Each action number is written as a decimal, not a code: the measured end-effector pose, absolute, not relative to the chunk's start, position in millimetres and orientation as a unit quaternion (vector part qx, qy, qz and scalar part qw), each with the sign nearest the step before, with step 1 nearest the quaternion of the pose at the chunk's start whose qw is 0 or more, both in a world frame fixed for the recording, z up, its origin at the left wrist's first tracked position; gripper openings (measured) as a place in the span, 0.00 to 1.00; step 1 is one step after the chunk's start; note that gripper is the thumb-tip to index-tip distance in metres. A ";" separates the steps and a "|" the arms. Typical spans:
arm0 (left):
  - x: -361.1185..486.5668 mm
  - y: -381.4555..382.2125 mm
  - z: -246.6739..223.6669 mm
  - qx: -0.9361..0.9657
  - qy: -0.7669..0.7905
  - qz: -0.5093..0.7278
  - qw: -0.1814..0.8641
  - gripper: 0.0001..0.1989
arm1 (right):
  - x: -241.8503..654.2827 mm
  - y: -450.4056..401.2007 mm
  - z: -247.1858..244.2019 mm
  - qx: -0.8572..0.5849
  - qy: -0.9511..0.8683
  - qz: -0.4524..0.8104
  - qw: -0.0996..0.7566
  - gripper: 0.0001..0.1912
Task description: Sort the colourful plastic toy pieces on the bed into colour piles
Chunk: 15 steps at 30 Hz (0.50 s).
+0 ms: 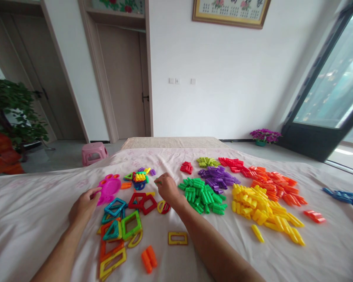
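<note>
My left hand (85, 203) pinches the edge of a magenta plate-like piece (111, 188) at the left of the cloth. Near the middle, my right hand (165, 187) has its fingers pressed together; what they hold, if anything, is too small to name. Between the hands lie red frame tiles (137, 200) and a small heap of mixed pieces (139, 178). Closer to me are blue (114, 206), green (131, 225) and yellow frame tiles (113, 263). Green tube pieces (204, 195) are piled just right of my right hand.
Purple (217, 177), yellow (261, 209), orange (275, 184) and red tube pieces (231, 163) lie to the right, with blue pieces (345, 197) at the far right. A yellow rectangle (177, 238) and orange tubes (149, 259) lie in front. A pink stool (94, 153) stands beyond the cloth.
</note>
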State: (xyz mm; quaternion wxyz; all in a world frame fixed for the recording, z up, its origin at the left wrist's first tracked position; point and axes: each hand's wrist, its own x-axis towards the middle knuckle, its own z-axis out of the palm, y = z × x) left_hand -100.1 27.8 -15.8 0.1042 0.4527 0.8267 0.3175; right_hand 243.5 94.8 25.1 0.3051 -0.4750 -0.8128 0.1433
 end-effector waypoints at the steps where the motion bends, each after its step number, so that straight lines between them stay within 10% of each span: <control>1: -100.3 28.1 -16.4 0.454 0.825 0.322 0.103 0.24 | 249.9 96.5 30.7 -0.486 -0.804 0.133 0.316 0.16; 15: -98.2 29.1 -16.1 0.450 0.834 0.302 0.107 0.23 | 308.0 99.4 82.7 -0.588 -0.780 0.064 0.204 0.20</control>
